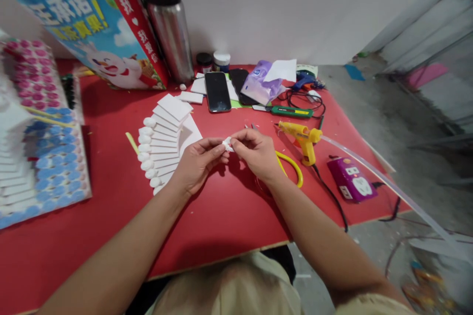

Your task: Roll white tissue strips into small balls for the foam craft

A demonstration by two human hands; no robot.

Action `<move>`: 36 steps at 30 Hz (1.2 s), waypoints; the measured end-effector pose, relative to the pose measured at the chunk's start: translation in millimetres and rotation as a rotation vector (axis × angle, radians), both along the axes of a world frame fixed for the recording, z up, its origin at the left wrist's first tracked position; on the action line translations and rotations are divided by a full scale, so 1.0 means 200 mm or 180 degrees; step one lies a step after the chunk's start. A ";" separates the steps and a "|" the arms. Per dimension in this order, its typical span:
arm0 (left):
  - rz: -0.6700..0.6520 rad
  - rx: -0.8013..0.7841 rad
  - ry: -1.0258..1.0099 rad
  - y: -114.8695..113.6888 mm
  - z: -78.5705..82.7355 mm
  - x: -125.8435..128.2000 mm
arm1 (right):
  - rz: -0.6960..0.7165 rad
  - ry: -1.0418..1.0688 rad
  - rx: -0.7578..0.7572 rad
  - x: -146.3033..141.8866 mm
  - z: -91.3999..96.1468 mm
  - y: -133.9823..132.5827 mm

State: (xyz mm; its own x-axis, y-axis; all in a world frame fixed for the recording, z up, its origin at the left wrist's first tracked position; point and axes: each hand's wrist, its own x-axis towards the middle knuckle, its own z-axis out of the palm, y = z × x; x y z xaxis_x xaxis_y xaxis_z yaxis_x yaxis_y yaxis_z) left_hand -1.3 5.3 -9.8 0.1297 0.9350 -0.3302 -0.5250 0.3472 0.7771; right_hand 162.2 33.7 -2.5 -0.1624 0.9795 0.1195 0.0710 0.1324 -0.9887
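A small white piece (228, 144), too small to name, is pinched between my two hands above the red table. My left hand (202, 161) grips its left side with thumb and fingertips. On its right side, my right hand (254, 151) holds it the same way. Left of my hands lies a fan of white cards (166, 140), with white rounded pieces (145, 147) along its left ends. Yellow-handled scissors (293, 165) lie partly hidden under my right hand and wrist.
A yellow glue gun (305, 140) with a long clear stick lies right, near a purple power socket (353, 180). Behind are a phone (218, 92), a green cutter (291, 111) and a purple packet (262, 83). A steel flask (170, 34) and large box (111, 49) stand back left.
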 end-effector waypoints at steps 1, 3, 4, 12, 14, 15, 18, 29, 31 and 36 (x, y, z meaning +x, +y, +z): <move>-0.0005 0.0002 0.0010 0.00 0.00 0.00 | 0.0006 -0.0001 -0.0001 0.00 0.00 0.00; -0.0025 -0.0005 0.0042 0.00 0.00 0.00 | 0.0021 -0.0014 -0.0006 0.00 0.01 0.00; -0.0030 -0.0007 0.0061 0.00 0.00 0.00 | 0.0028 -0.0021 -0.0005 0.00 0.01 0.00; -0.0018 0.0051 0.0124 0.00 -0.01 0.00 | 0.0146 -0.0343 0.0204 0.01 0.00 -0.01; -0.0035 0.0047 0.0158 0.00 -0.01 0.00 | 0.0186 -0.0529 0.0424 0.02 0.00 -0.01; -0.0038 0.0049 0.0169 0.00 -0.01 0.00 | 0.0209 -0.0639 0.0583 0.02 0.00 -0.01; -0.0010 0.0089 0.0182 0.00 -0.01 0.01 | 0.0244 -0.0946 0.1118 0.03 0.01 -0.02; 0.0073 0.0218 0.0525 -0.01 0.00 0.02 | 0.0316 -0.1368 0.1931 0.04 0.01 -0.03; 0.0084 0.0232 0.0603 -0.01 0.00 0.02 | 0.0333 -0.1488 0.1976 0.04 0.01 -0.04; 0.0043 0.0291 0.0679 -0.02 0.00 0.01 | 0.0417 -0.1657 0.2180 0.05 0.02 -0.04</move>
State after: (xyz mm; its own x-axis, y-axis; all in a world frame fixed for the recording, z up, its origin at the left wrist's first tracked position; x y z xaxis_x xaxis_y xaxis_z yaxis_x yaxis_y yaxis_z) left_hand 1.6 1.8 -9.8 0.0533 0.9634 -0.2627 -0.3497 0.2644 0.8988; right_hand 172.5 25.3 1.5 -0.4666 0.6888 0.5548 0.4346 0.7249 -0.5345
